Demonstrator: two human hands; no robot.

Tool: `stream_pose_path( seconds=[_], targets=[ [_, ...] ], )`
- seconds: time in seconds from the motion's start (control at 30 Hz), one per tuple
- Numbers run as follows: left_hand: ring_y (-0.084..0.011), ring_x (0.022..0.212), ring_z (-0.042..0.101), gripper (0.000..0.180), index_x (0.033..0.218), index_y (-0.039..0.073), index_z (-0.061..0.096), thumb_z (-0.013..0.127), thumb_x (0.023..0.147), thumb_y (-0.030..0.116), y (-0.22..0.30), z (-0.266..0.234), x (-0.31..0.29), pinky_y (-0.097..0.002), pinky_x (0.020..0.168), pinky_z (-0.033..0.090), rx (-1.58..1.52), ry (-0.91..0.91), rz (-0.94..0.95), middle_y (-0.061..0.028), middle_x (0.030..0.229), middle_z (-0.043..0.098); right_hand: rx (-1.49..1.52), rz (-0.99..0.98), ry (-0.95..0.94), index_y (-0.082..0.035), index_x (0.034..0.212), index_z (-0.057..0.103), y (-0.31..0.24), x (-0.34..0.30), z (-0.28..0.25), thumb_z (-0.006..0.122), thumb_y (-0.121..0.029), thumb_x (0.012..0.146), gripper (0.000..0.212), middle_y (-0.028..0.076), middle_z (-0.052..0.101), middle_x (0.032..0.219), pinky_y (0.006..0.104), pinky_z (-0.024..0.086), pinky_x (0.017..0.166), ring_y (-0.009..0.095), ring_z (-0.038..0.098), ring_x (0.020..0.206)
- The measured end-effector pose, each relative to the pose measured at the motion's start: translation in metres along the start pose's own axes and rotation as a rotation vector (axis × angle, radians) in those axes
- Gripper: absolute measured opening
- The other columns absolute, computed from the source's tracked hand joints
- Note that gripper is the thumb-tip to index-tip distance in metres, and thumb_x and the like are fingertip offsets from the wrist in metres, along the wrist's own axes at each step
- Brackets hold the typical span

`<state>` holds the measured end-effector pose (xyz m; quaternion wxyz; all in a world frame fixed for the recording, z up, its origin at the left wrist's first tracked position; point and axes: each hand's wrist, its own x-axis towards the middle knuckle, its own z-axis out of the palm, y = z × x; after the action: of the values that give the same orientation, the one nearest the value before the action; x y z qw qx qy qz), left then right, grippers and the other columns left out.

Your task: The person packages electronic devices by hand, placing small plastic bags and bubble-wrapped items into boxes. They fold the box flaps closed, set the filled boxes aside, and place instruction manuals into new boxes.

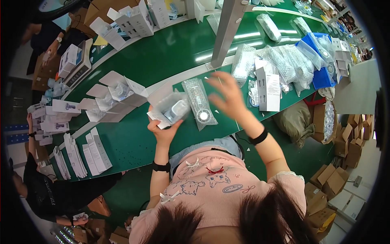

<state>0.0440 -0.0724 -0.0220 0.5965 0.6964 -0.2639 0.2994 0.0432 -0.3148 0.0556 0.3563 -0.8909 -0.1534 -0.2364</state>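
Observation:
My left hand (164, 129) grips a small white box (156, 118) whose flaps stand up. A clear bag with a pale item (178, 109) in it sticks out of the box's top. Just right of it, a bubble-wrapped device with a round end (199, 101) lies on the green table. My right hand (227, 95) hovers to the right of that device, blurred by motion, its fingers apart and nothing seen in them. Several open white boxes (115, 97) with bagged items inside stand in a row to the left.
Flattened white boxes (95, 152) lie at the table's left. Right of my right hand are a standing white box (268, 89), a pile of bubble-wrapped packs (286, 65) and a blue bin (323, 79). A metal post (228, 34) rises behind. Other people work at the left.

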Motion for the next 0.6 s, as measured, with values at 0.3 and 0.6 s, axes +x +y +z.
stream_pose_path(
  seconds=[0.3,0.6],
  targets=[
    [-0.0299,0.114,0.037,0.071,0.108,0.007,0.027,0.079,0.059,0.013,-0.002,-0.044,-0.021,-0.0366,0.09,0.035,0.314,-0.146,-0.418,-0.0206,0.13,0.024,-1.076,0.358,-0.542,-0.012,0.092,0.059,0.147,-0.105,-0.03,0.057,-0.019,0.071,0.022,0.007,0.047,0.114,0.0672,0.013,0.092,0.033,0.029,0.122],
    [-0.0293,0.104,0.047,0.032,0.087,0.003,0.053,0.073,0.062,0.006,0.033,-0.034,0.021,-0.0346,0.083,0.04,0.406,-0.117,-0.385,-0.0192,0.125,0.035,-0.668,0.344,-0.168,-0.008,0.084,0.054,0.108,-0.069,-0.025,0.061,-0.01,0.071,0.015,0.006,0.05,0.104,0.0556,0.03,0.09,0.024,0.042,0.108]
  ],
)
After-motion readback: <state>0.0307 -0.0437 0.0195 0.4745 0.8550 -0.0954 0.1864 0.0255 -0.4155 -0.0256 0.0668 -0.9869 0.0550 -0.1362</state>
